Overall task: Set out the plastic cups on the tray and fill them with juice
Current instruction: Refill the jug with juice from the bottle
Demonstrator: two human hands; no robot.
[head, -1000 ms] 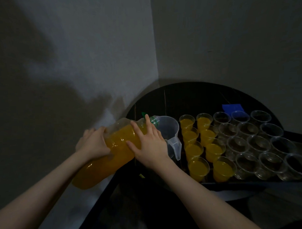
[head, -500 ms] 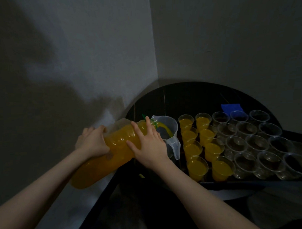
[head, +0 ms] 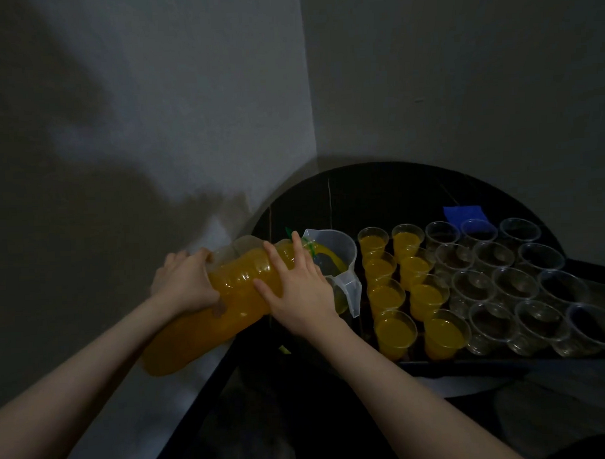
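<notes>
A big clear bottle of orange juice lies tilted, neck towards the right. My left hand grips its middle from the left and my right hand grips its upper part near the green neck ring. Juice streams from the mouth into a clear plastic jug standing on the dark table. To the right, on a dark tray, stand rows of clear plastic cups: the two left columns hold juice, the others are empty.
The dark round table sits in a corner between two pale walls. A blue flat thing lies behind the cups. The table's front edge runs diagonally below my arms, with a dark floor beneath.
The bottle has tipped further and juice now streams into the jug, which held none a second ago. Both hands keep their hold.
</notes>
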